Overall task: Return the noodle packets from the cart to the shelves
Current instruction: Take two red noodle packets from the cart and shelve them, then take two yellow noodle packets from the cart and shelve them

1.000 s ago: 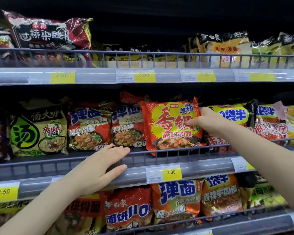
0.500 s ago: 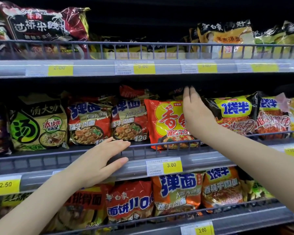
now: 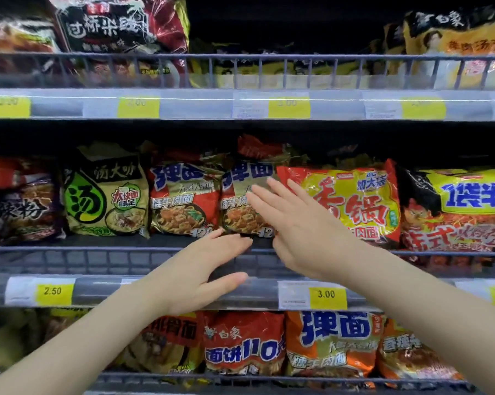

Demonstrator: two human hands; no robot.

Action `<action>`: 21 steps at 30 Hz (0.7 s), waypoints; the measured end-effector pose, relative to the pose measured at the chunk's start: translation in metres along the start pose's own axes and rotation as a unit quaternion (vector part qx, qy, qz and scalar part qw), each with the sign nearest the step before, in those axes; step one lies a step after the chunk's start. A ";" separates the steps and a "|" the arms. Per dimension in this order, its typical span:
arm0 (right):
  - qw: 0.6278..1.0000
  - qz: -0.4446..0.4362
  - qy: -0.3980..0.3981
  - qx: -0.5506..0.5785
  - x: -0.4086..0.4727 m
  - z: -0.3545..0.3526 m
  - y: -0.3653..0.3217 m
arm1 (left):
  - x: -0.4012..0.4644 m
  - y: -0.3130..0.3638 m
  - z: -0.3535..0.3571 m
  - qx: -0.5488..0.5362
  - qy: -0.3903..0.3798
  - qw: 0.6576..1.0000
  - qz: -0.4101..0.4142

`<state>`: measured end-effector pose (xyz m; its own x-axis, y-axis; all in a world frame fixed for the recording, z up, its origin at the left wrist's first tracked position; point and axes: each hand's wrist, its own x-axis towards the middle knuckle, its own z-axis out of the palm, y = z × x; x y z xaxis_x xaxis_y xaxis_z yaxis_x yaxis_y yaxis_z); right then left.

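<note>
A red and yellow noodle packet (image 3: 354, 203) stands upright on the middle shelf behind the grey wire rail (image 3: 69, 253). My right hand (image 3: 294, 226) is held flat in front of the shelf, fingers straight and pointing up-left across the left edge of that packet and a red and gold packet (image 3: 240, 195) beside it. It holds nothing. My left hand (image 3: 203, 269) lies with straight fingers on the wire rail and the price strip (image 3: 98, 290) below, empty too. The cart is out of view.
Other noodle packets fill the row: a green and beige one (image 3: 106, 195), a second red and gold one (image 3: 183, 201), a black and yellow one (image 3: 454, 209). The shelf above (image 3: 183, 104) and the one below (image 3: 240, 349) hold more packets behind wire rails.
My right hand let go of the red and yellow packet, rose to its top, then swept down-left in front of the shelf. The packet now stands on the shelf. The left hand stayed on the rail.
</note>
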<state>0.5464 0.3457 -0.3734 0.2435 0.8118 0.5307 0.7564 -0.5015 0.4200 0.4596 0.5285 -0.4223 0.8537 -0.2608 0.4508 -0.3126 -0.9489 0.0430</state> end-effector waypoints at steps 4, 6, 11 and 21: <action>0.998 -0.052 -0.017 0.031 0.029 -0.004 -0.009 | 0.000 0.005 -0.019 -0.141 -0.032 0.986 -0.086; 0.996 -0.046 -0.043 0.056 0.040 -0.010 -0.011 | -0.003 0.001 -0.033 -0.088 -0.042 0.992 -0.081; 0.986 -0.061 -0.123 0.098 0.066 -0.029 -0.015 | -0.036 -0.023 -0.090 0.123 -0.104 0.980 -0.119; 0.947 -0.202 -0.210 0.138 0.159 -0.156 -0.071 | -0.131 -0.016 -0.285 0.199 -0.199 0.910 -0.304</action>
<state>0.4367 0.4643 -0.2044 0.0765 0.9971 0.0034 0.9548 -0.0742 0.2877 0.2336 0.6283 -0.2277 0.9267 0.3653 0.0888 0.3757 -0.9080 -0.1855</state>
